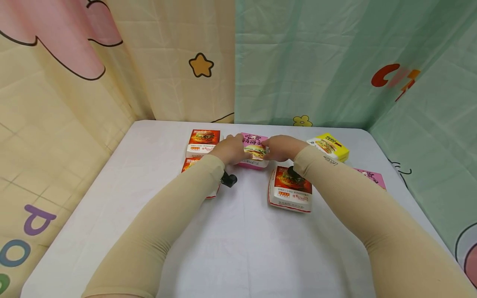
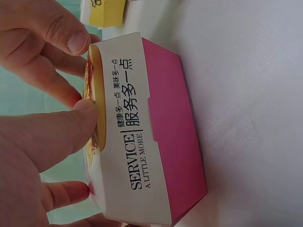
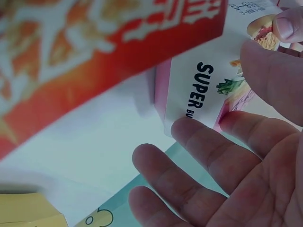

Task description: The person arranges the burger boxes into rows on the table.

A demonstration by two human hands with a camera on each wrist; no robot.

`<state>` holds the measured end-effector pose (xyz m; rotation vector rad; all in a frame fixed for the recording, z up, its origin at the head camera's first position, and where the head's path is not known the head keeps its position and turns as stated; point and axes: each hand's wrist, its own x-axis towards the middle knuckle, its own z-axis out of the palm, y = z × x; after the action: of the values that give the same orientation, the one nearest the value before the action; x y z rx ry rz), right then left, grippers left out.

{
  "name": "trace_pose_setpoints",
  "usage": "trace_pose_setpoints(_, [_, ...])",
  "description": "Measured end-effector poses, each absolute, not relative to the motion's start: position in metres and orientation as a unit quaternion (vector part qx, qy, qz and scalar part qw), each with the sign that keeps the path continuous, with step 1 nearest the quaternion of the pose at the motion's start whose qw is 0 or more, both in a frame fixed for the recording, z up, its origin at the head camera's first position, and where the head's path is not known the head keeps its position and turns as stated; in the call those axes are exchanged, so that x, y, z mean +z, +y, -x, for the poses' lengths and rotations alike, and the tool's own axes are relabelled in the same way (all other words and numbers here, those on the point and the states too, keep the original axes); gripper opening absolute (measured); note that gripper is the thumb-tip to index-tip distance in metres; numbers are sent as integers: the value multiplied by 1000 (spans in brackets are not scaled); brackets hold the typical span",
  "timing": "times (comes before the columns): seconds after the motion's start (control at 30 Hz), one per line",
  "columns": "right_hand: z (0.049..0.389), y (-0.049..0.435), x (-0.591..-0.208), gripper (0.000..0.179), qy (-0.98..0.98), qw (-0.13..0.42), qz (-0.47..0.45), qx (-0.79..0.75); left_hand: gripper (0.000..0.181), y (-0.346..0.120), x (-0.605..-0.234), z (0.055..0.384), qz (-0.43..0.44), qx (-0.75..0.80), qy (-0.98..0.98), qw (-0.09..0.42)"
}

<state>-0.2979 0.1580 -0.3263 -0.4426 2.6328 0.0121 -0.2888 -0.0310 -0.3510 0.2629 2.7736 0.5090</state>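
Observation:
A pink and white burger box (image 1: 254,149) stands upright on the table between both hands, its lid down. At its left side is my left hand (image 1: 232,150); in the left wrist view, the thumb (image 2: 71,132) lies straight along the lid's top edge, with other fingers against the side. My right hand (image 1: 284,147) is at the opposite side. Its fingers (image 3: 213,149) are spread and fairly straight in the right wrist view, some touching the box wall printed "SUPER". The front wall (image 2: 130,137) reads "SERVICE A LITTLE MORE". Part of the lid is hidden by the hands.
Two red and white burger boxes, one behind (image 1: 203,142) the other (image 1: 190,163), stand at the left. Another red box (image 1: 292,192) sits below the right wrist. A yellow box (image 1: 337,149) is at the back right; a second pink box (image 1: 374,178) is partly behind the right sleeve.

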Motion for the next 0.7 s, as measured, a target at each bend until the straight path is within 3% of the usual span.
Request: trace_pose_setpoints(0.7, [309, 153, -323, 69, 952, 252, 172, 27, 76, -29, -348, 287, -76, 162, 970, 167])
